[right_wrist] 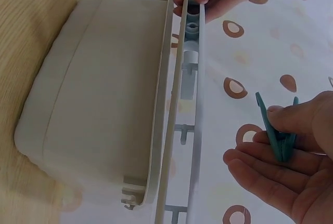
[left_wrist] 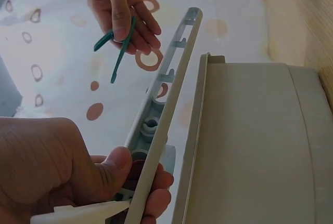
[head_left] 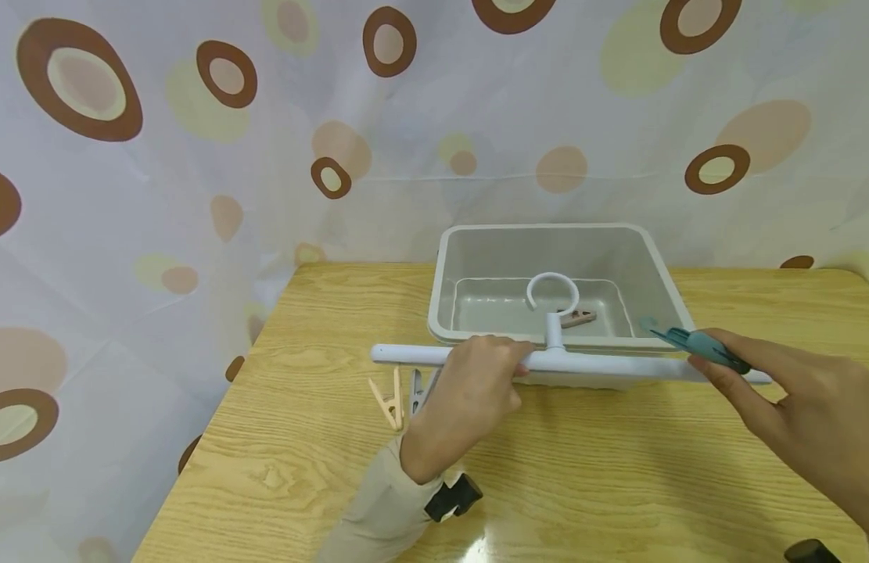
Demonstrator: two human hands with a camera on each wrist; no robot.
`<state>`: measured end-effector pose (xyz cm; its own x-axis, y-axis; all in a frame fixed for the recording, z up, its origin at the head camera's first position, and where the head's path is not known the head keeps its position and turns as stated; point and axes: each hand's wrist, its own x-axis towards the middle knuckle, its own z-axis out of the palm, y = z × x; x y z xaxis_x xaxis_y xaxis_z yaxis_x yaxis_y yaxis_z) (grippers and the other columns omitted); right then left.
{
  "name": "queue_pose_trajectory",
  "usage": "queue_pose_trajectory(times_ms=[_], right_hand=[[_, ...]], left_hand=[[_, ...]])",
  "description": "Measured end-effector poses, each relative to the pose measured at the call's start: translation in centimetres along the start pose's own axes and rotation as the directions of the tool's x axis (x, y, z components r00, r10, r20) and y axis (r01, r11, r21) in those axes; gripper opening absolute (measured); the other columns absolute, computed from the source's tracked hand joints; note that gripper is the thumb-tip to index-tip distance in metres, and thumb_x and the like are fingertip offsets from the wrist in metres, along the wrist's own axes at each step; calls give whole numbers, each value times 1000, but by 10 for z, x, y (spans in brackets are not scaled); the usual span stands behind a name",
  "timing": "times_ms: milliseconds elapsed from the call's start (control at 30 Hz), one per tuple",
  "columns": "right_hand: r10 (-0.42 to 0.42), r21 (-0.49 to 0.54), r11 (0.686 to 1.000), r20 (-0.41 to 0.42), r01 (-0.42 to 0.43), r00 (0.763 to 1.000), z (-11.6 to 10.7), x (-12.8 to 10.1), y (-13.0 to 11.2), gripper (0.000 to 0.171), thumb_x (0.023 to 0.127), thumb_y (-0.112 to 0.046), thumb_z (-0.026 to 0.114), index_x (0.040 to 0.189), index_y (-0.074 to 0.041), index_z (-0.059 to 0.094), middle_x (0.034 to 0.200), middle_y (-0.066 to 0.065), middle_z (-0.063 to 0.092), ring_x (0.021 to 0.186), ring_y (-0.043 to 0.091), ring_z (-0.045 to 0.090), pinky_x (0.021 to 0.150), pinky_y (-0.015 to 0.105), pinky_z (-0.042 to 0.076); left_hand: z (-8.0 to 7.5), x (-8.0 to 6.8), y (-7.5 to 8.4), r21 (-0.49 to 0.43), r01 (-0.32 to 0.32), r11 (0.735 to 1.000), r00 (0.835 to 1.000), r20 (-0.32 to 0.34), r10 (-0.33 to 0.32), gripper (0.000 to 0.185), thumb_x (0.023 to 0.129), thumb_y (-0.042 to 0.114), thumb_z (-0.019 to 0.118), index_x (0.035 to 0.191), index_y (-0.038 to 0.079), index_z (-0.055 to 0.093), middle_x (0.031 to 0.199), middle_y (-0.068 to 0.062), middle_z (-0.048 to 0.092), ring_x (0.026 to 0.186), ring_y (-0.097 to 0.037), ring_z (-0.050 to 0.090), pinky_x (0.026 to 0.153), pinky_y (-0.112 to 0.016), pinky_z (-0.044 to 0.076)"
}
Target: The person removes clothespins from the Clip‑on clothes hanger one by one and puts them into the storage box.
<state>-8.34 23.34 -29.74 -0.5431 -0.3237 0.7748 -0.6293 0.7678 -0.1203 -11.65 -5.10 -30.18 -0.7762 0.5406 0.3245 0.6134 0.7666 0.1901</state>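
Hanger bar: the white hanger bar [head_left: 603,366] lies level across the middle of the head view, against the near rim of the grey tub [head_left: 444,270], hook up.
Bench: the wooden bench [head_left: 279,461] carries the tub.
Left hand: the left hand [head_left: 469,391] curls round the bar left of centre, steadying it.
Right hand: the right hand [head_left: 814,414] pinches a teal clothespin [head_left: 694,342] at the bar's right end.
Loose pins: spare pegs [head_left: 399,395] lie lower left.

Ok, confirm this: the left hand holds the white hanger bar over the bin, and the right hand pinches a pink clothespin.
Not quite. The clothespin pinched by the right hand is teal, not pink; the head view shows it, and the right wrist view too. The rest holds: the left hand grips the white hanger bar at the near edge of the bin.
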Motion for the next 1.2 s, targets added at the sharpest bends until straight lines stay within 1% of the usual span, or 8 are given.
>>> queue_pose_trajectory(times_ms=[200,367,533,667,833,1000,1033,1200], right_hand=[[-25,-8,1000,15,25,1000,-1,7,3,67,96,-55,45,95,7,72,84,14,70,85,-5,55,45,10,43],[-61,-19,998,4,61,998,3,13,8,72,97,-56,41,88,9,71,79,20,70,66,26,63,46,13,47],[-61,-19,998,42,62,997,1,20,11,75,98,-57,37,92,9,71,80,22,70,53,29,65,39,14,41],[-80,-16,997,59,81,995,1,25,14,76,98,-56,37,94,12,70,79,24,70,41,25,60,37,13,37],[-100,-10,995,57,100,993,3,34,21,75,97,-57,39,93,11,71,78,23,70,35,2,49,35,12,31],[-116,-32,992,86,119,990,1,46,28,74,98,-56,37,97,9,71,79,20,71,41,12,56,40,12,38],[-112,-39,992,100,116,989,0,49,29,70,99,-53,40,98,9,71,80,20,71,42,16,57,41,13,39],[-56,-46,997,176,65,983,2,58,32,40,95,-29,62,103,9,70,81,21,71,38,2,45,41,14,35]], left_hand=[[4,-2,0,33,-15,999,1000,-1,15,38,64,-5,74,96,15,67,85,7,73,77,-11,68,72,-21,54],[5,-3,1,22,-15,1000,1000,6,15,34,64,-7,70,92,13,68,84,6,72,75,-12,67,70,-19,53],[6,-5,2,-13,-2,1000,999,43,2,32,65,-8,68,89,13,70,85,5,72,76,-11,67,71,-18,53],[9,-5,3,-13,2,1000,998,56,-1,28,67,-8,69,86,13,69,81,5,72,71,-8,64,67,-16,52],[12,-6,3,-12,8,1000,999,54,-8,26,67,-9,68,83,12,69,78,5,71,66,-6,61,63,-15,51],[12,-6,2,-38,-3,999,999,33,4,28,66,-11,67,82,12,69,77,5,71,64,-4,59,62,-13,49],[13,-7,2,-48,-6,999,1000,29,8,28,66,-11,67,82,12,69,77,5,71,65,-4,59,62,-12,49],[12,-7,2,-75,-8,997,999,39,11,28,67,-11,67,82,12,70,79,4,71,65,-3,59,64,-12,49]])
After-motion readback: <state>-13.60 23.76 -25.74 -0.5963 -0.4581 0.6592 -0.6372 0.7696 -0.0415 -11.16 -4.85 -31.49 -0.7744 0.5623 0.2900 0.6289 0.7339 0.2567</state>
